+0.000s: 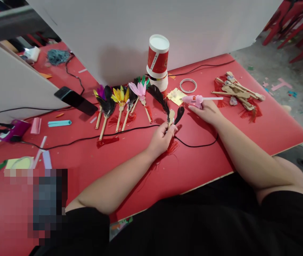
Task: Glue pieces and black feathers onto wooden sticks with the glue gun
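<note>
Between the fingers of my left hand (162, 139) is a small wooden fan handle with black feathers (171, 115), a red tassel (171, 147) hanging below it. My right hand (207, 113) is wrapped around a pink glue gun (194, 101), a clear glue stick poking out of its rear. The gun's nozzle points left, over a yellow paper pad (176, 96). To the left lie several finished-looking feather fans (120, 103) in yellow, black, pink and purple. On the right rests a pile of bare wooden handles with red tassels (238, 92).
A red paper cup (158, 57) stands upside down on another cup by the grey partition. A roll of clear tape (188, 85) lies behind the glue gun. Black cords (60, 145) cross the red table from a purple power strip (15, 130). A phone (75, 100) leans near the partition.
</note>
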The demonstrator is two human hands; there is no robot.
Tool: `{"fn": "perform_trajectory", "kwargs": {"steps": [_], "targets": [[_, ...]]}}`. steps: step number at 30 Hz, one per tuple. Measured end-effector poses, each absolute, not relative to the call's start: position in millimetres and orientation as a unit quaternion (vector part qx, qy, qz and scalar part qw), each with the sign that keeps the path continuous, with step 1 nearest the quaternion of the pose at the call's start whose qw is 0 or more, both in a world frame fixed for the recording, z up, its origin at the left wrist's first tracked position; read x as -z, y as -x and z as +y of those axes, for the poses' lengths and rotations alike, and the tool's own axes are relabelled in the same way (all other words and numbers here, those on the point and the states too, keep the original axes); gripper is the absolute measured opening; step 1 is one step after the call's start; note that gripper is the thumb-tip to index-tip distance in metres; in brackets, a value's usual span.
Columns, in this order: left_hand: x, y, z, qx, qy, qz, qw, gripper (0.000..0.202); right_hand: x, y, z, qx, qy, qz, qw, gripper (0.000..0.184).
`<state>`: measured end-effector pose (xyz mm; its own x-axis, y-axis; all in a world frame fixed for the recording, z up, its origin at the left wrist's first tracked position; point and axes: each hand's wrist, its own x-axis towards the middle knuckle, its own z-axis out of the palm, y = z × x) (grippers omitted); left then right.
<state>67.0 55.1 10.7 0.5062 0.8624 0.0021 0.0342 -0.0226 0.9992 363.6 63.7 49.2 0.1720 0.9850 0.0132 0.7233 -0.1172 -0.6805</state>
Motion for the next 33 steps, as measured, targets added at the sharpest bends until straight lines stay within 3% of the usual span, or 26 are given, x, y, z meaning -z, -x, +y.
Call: {"fn": "perform_trajectory", "kwargs": {"steps": [3, 5, 6, 8, 11, 16, 21, 25, 33], "targets": [[-10.7, -69.8, 54.4, -0.365, -0.612, 0.337, 0.616, 0.064, -68.7, -375.6, 43.2, -0.165, 0.762, -0.561, 0.277, 0.058], [-11.1, -70.9, 54.0, -0.371, -0.605, 0.337, 0.619, 0.065, -84.5, -383.6, 22.9, -0.154, 0.800, -0.546, 0.197, 0.073], [-11.5, -70.9, 53.8, -0.370, -0.605, 0.339, 0.618, 0.065, -90.9, -384.3, 13.4, -0.178, 0.797, -0.555, 0.162, 0.080], [-12.5, -69.8, 53.1, -0.362, -0.616, 0.342, 0.611, 0.063, -96.9, -375.1, -0.5, -0.267, 0.737, -0.595, 0.178, 0.085], [-13.4, -66.7, 50.6, -0.336, -0.650, 0.332, 0.595, 0.057, -88.6, -337.0, -4.8, -0.431, 0.598, -0.596, 0.316, 0.075], [-13.8, -63.4, 46.1, -0.321, -0.678, 0.315, 0.582, 0.046, -69.3, -285.2, 8.8, -0.518, 0.503, -0.536, 0.438, 0.063], [-19.7, -60.9, 47.6, -0.275, -0.727, 0.317, 0.543, 0.040, -75.1, -302.0, 11.4, -0.474, 0.527, -0.516, 0.481, 0.049], [-25.2, -59.2, 48.3, -0.238, -0.750, 0.328, 0.523, 0.045, -87.9, -317.8, 9.8, -0.440, 0.545, -0.552, 0.453, 0.040], [-27.2, -58.0, 43.7, -0.238, -0.735, 0.314, 0.552, 0.048, -88.1, -313.9, 10.7, -0.337, 0.562, -0.601, 0.457, 0.035]]}}
